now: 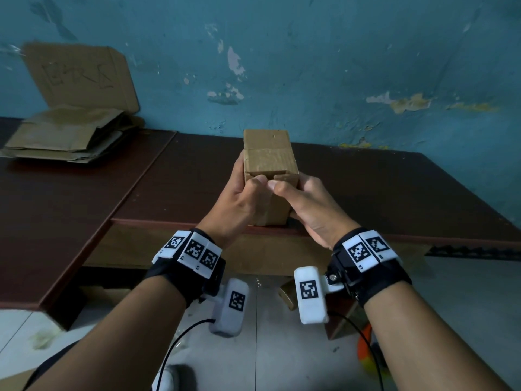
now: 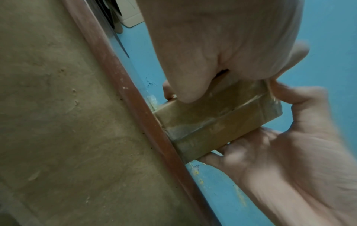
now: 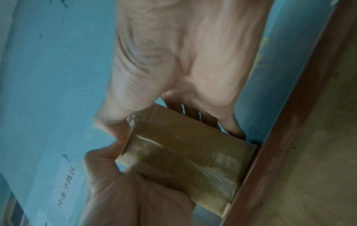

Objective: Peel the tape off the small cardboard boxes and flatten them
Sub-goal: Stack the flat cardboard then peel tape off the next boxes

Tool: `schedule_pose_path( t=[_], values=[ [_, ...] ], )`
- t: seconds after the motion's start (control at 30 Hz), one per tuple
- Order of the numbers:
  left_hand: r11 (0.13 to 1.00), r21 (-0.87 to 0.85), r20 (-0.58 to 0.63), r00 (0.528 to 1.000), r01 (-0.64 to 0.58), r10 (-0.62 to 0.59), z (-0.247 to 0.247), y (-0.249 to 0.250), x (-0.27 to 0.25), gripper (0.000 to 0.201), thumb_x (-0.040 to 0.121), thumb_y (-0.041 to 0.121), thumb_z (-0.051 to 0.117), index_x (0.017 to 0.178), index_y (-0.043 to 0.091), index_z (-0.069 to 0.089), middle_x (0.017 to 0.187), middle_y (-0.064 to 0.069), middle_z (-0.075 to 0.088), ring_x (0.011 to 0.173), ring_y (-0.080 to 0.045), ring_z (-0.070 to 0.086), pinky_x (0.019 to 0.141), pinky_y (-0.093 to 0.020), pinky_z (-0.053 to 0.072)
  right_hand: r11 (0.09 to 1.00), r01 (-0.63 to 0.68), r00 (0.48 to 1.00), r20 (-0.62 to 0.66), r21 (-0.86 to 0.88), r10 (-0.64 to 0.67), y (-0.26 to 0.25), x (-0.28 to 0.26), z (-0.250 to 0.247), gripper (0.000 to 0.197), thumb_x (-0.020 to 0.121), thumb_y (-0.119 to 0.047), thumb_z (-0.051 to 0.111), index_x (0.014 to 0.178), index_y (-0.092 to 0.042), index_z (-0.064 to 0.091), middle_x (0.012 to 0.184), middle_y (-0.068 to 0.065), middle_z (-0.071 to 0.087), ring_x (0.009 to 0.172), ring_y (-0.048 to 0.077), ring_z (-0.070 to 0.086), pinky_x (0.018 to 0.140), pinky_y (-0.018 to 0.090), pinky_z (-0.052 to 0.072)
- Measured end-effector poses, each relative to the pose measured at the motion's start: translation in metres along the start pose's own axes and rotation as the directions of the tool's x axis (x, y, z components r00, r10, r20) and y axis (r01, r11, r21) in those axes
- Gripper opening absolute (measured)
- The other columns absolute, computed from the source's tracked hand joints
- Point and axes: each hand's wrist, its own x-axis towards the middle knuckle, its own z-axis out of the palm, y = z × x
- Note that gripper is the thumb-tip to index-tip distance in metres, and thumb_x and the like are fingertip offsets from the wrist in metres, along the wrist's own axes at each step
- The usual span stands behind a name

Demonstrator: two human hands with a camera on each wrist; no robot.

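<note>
A small brown cardboard box (image 1: 267, 156) stands upright at the front edge of the dark brown table (image 1: 366, 193). My left hand (image 1: 248, 176) grips its left side and my right hand (image 1: 290, 187) grips its right side. Both thumbs meet on the near top edge, at the flap seam. In the left wrist view the box (image 2: 218, 122) shows glossy clear tape (image 2: 193, 126) along its faces. In the right wrist view the box (image 3: 183, 152) lies between my right hand's fingers (image 3: 228, 126) and my left hand's thumb. The far fingers are hidden behind the box.
A stack of flattened cardboard (image 1: 56, 136) lies at the back left, under a cardboard sheet (image 1: 79, 74) leaning on the blue wall. Below the table edge, loose cardboard (image 1: 344, 320) and an orange object (image 1: 366, 348) lie on the floor.
</note>
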Motion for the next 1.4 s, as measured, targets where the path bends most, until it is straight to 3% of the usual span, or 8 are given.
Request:
schedule_pose_path(
  t=[0.37, 0.57, 0.7, 0.8, 0.9, 1.1, 1.27, 1.4],
  values=[
    [0.996, -0.084, 0.035, 0.999, 0.023, -0.020, 0.000, -0.006, 0.004, 0.062, 0.113, 0.032, 0.051, 0.168, 0.014, 0.030, 0.154, -0.012, 0.060, 0.144, -0.024, 0.058, 0.120, -0.043, 0.049, 0.999, -0.042, 0.999, 0.021, -0.022, 0.043, -0.008, -0.003, -0.008, 0.021, 0.106, -0.030, 0.069, 0.126, -0.027, 0.075, 0.124, -0.002, 0.083, 0.121, 0.011, 0.076, 0.118, 0.053, 0.053],
    [0.990, -0.130, 0.004, 0.999, 0.052, -0.052, 0.006, 0.007, 0.009, 0.056, 0.115, 0.039, 0.042, 0.169, 0.025, 0.033, 0.157, -0.002, 0.060, 0.147, -0.017, 0.057, 0.125, -0.050, 0.043, 0.990, 0.026, 0.997, -0.065, -0.137, -0.035, -0.008, 0.001, -0.010, 0.055, 0.095, -0.068, 0.071, 0.136, -0.032, 0.072, 0.128, -0.012, 0.081, 0.124, 0.007, 0.074, 0.119, 0.045, 0.053],
    [0.996, -0.073, -0.025, 0.998, 0.055, -0.057, 0.009, 0.007, 0.009, 0.079, 0.105, 0.070, 0.041, 0.173, 0.038, 0.015, 0.176, 0.009, 0.033, 0.162, -0.008, 0.031, 0.134, -0.048, 0.026, 0.979, 0.074, 0.991, -0.095, -0.188, -0.093, -0.005, 0.006, -0.007, 0.077, 0.084, -0.090, 0.063, 0.142, -0.038, 0.067, 0.132, -0.021, 0.077, 0.127, -0.003, 0.068, 0.118, 0.036, 0.050],
    [0.996, -0.036, -0.028, 0.996, 0.088, -0.089, 0.009, -0.003, 0.012, 0.083, 0.098, 0.084, 0.036, 0.170, 0.050, 0.013, 0.178, -0.008, 0.024, 0.165, -0.033, 0.023, 0.130, -0.067, 0.024, 0.978, 0.092, 0.988, -0.109, -0.186, -0.113, -0.002, 0.009, -0.001, 0.096, 0.078, -0.100, 0.049, 0.149, -0.036, 0.056, 0.124, -0.032, 0.069, 0.113, -0.026, 0.061, 0.103, 0.017, 0.043],
    [0.979, -0.154, 0.018, 0.991, 0.137, -0.136, 0.005, -0.010, 0.015, 0.090, 0.094, 0.089, 0.045, 0.170, 0.046, 0.020, 0.178, 0.000, 0.030, 0.164, -0.025, 0.030, 0.130, -0.065, 0.025, 0.981, 0.065, 0.992, -0.096, -0.182, -0.084, 0.000, 0.011, 0.002, 0.097, 0.081, -0.094, 0.040, 0.157, -0.034, 0.046, 0.124, -0.038, 0.055, 0.109, -0.029, 0.051, 0.094, 0.010, 0.036],
    [0.949, -0.277, -0.004, 0.988, 0.147, -0.154, 0.008, -0.003, 0.012, 0.091, 0.100, 0.056, 0.053, 0.173, 0.025, 0.009, 0.169, -0.013, 0.043, 0.157, -0.030, 0.042, 0.128, -0.064, 0.030, 0.971, 0.060, 0.994, -0.075, -0.232, -0.079, 0.002, 0.012, -0.004, 0.088, 0.090, -0.079, 0.042, 0.157, -0.022, 0.048, 0.144, -0.013, 0.060, 0.126, -0.015, 0.052, 0.098, 0.006, 0.037],
    [0.963, -0.201, 0.001, 0.983, 0.180, -0.184, 0.005, -0.003, 0.010, 0.094, 0.091, 0.062, 0.051, 0.173, 0.031, 0.017, 0.170, -0.006, 0.043, 0.156, -0.023, 0.044, 0.129, -0.057, 0.034, 0.951, 0.045, 0.995, -0.073, -0.306, -0.070, 0.007, 0.015, -0.008, 0.065, 0.109, -0.061, 0.043, 0.159, -0.020, 0.046, 0.144, -0.009, 0.057, 0.118, -0.018, 0.051, 0.087, -0.005, 0.037],
    [0.995, -0.033, -0.012, 0.995, 0.096, -0.096, 0.003, -0.009, 0.012, 0.083, 0.097, 0.065, 0.041, 0.172, 0.041, 0.014, 0.179, 0.001, 0.023, 0.165, -0.018, 0.025, 0.133, -0.055, 0.026, 0.943, 0.019, 0.995, -0.082, -0.332, -0.049, 0.007, 0.013, -0.009, 0.058, 0.113, -0.054, 0.044, 0.158, -0.019, 0.046, 0.131, -0.016, 0.059, 0.112, -0.017, 0.053, 0.082, -0.005, 0.038]
  ],
)
